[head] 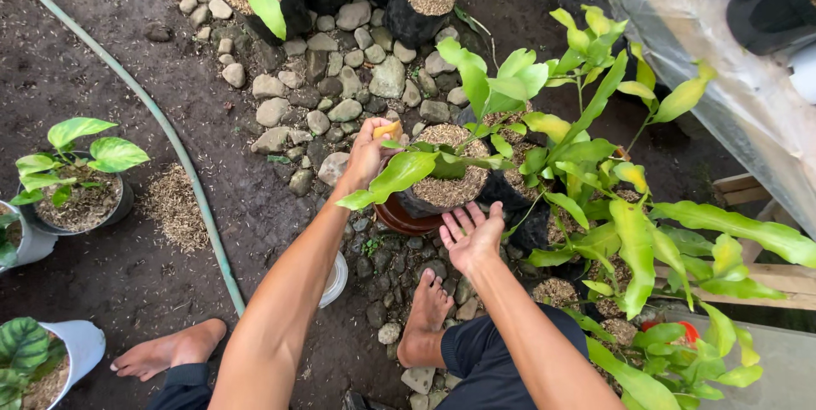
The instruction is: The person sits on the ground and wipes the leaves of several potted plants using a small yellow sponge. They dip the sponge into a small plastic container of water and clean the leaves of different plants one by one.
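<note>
Head view, only one here. The left hand (367, 155) is up at the far rim of a black grow bag (448, 180), fingers curled shut around something small and yellow-orange (387, 130) (a tool handle or a faded leaf, can't tell which). The right hand (473, 236) sits at the bag's near edge, palm up, fingers spread, holding nothing. The bag is topped w/ husk mulch and rests in a reddish-brown pot (399, 219) on the river stones (340, 87), just ahead of the person's bare foot (427, 308).

Risk, as I judge it: the bag looks soft and tilted in the pot, so a push from one side could tip it and spill mulch onto the stones. The long green leaves (399, 174) cross btw the hands; a quick pull could crease or snap one.

Hidden: leaves cover much of the bag's rim, so the plant's stem base isn't clear. Most of the pot is under the bag. A white lid-like disc (337, 278) is half behind the left forearm.
</note>
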